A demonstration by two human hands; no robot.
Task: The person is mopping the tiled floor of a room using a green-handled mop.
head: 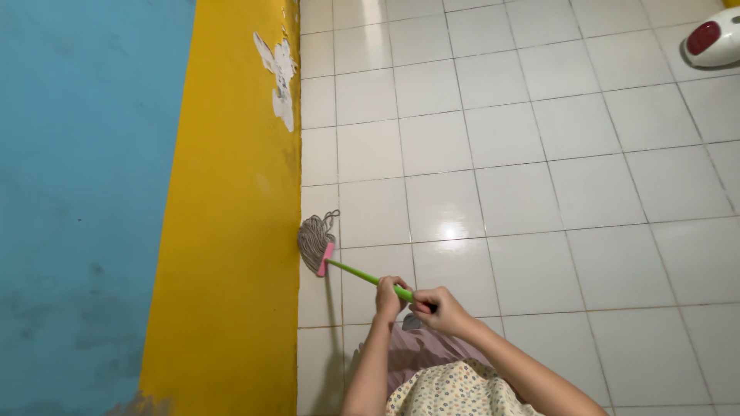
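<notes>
both hands are on the mop handle (362, 274), a thin green stick that slopes down and away toward the wall. the left hand (389, 296) sits lower on it, fingers wrapped right round; the right hand (441, 310) is just behind, fist closed on the upper end. the mop head (314, 241), grey strings under a pink clamp, lies on the white tile floor (524, 177) pressed up against the foot of the yellow wall (231, 192), a few strands trailing loose. to work this edge well, i'd judge the strings should stay flat against the skirting and be drawn along the joint, not lifted. a white and red object (713, 40) rests well apart, far across the tiles.
</notes>
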